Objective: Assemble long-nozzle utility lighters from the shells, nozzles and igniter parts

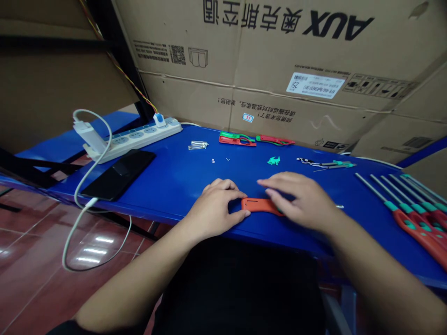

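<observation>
On the blue table (174,186), just in front of the person, a moulded orange-red plastic piece (260,205) lies flat between both hands, its right end running under the right hand (296,200). The left hand (214,204) curls narrowly around its left end, with the thumb and fingers closing on the edges. The right hand's fingers spread loosely above the piece, and whether they press on it or only hover cannot be told from this view. The piece looks light, stiff and smooth, and it may skate on the glossy tabletop, so its edges, rather than its flat face, seem the surest place to take hold. Beyond the hands lie red-and-green plastic pieces (237,139), a small green plastic scrap (274,161) and a few clear tubes (198,145). A row of red-and-green screwdrivers (412,223) lies at the right, and a black smartphone (118,174) sits at the left, near a white power strip (139,137).
</observation>
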Tool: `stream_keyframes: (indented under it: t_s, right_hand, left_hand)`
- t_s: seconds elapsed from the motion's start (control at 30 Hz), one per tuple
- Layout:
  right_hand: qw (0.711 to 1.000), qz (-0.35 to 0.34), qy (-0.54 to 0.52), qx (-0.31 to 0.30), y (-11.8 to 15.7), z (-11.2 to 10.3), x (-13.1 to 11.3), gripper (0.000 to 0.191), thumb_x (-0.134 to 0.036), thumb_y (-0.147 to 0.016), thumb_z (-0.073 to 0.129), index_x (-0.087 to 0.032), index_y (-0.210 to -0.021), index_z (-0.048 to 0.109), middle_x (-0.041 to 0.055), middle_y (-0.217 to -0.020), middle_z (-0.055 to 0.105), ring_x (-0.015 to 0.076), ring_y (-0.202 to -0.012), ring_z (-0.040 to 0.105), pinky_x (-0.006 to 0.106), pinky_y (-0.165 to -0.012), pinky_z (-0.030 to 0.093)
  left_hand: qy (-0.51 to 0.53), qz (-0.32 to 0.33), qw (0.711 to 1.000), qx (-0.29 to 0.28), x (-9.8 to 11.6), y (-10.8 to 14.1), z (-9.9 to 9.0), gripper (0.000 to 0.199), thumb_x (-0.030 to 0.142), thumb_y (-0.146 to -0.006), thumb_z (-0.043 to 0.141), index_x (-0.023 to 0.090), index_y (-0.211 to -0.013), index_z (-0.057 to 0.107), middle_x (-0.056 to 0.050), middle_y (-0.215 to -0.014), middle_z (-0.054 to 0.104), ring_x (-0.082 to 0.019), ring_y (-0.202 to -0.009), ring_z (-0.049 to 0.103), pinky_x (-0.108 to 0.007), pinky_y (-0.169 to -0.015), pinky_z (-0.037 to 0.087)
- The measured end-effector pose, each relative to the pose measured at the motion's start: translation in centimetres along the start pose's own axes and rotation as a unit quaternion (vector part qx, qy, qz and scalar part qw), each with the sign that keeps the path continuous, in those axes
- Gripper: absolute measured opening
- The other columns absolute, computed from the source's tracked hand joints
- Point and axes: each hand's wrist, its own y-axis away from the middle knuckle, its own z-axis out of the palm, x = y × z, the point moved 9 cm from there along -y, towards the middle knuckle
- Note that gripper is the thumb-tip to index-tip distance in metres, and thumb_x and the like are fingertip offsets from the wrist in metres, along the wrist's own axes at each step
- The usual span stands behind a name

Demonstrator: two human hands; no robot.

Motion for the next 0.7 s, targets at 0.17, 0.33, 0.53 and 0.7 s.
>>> stream_keyframes:
  t_s: [0.17,0.33,0.53,0.7]
  right_hand:
    - [0.971,0.152,0.138,-0.12,1.5,-2.2,12.2,0.043,-0.036,-0.091,0.048,-0.018,-0.124,0.069,0.0152,-0.129,0.065,0.0354,-0.12,0.06,0.056,-0.103,0.046]
    - [0.95,0.201,0.105,-0.215,3.1,-1.1,17.8,0.037,-0.044,-0.082,0.058,-0.023,-0.107,0.076,0.012,-0.119,0.07,0.0327,-0.112,0.065,0.052,-0.101,0.049]
    - [0.965,0.159,0.019,-0.209,1.6,0.0,15.1,0.046,-0.05,-0.078,0.066,-0.026,-0.116,0.074,0.0092,-0.12,0.071,0.0299,-0.11,0.065,0.049,-0.099,0.05]
    - [0.974,0.14,-0.033,-0.175,-0.1,-0.8,12.6,0.028,-0.049,-0.084,0.065,-0.024,-0.093,0.075,0.007,-0.099,0.075,0.0266,-0.094,0.069,0.05,-0.09,0.054]
  left_hand:
    - [0.002,-0.003,1.0,0.0,0.0,0.0,0.1,0.032,0.041,-0.083,0.072,0.025,-0.11,0.072,-0.003,-0.113,0.064,-0.024,-0.105,0.055,-0.042,-0.094,0.046]
    - [0.001,-0.005,1.0,-0.001,0.1,0.0,0.2,0.031,0.043,-0.082,0.073,0.024,-0.107,0.072,-0.003,-0.112,0.064,-0.025,-0.105,0.056,-0.043,-0.094,0.046]
    - [-0.003,-0.004,1.0,-0.001,0.3,0.0,0.1,0.031,0.041,-0.081,0.073,0.023,-0.106,0.071,-0.004,-0.112,0.065,-0.025,-0.104,0.056,-0.043,-0.094,0.046]
    - [0.008,-0.005,1.0,-0.004,0.4,0.0,0.1,0.028,0.042,-0.081,0.073,0.023,-0.101,0.071,-0.004,-0.11,0.065,-0.026,-0.103,0.056,-0.043,-0.091,0.046]
